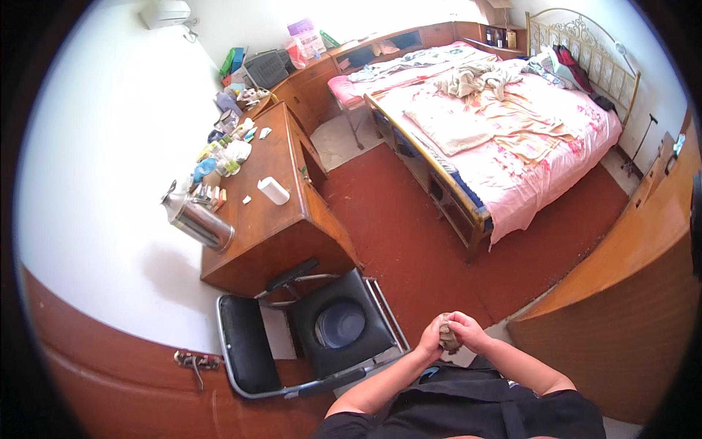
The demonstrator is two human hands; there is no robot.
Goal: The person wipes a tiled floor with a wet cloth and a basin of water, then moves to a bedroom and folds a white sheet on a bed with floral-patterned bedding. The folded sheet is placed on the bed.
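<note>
Both of my hands meet in front of my body, low in the view. Between them is a crumpled brownish cloth point(449, 337). My left hand point(431, 336) grips it from the left, fingers curled around it. On the other side my right hand point(467, 329) pinches its upper part, with thumb and fingers close to the left hand's fingertips. The cloth's lower end hangs beneath the hands. Nearest to my left arm stands a black commode chair point(351, 285) with a metal frame and a bucket point(341, 326) set in its round seat opening.
A wooden desk point(258, 236) carries a steel thermos jug point(203, 222), a white tissue roll point(273, 191) and clutter. Beyond the red carpet point(373, 203) stands a bed point(526, 181) with pink bedding. A wooden cabinet point(614, 307) is at right, and a door point(126, 378) with a handle at lower left.
</note>
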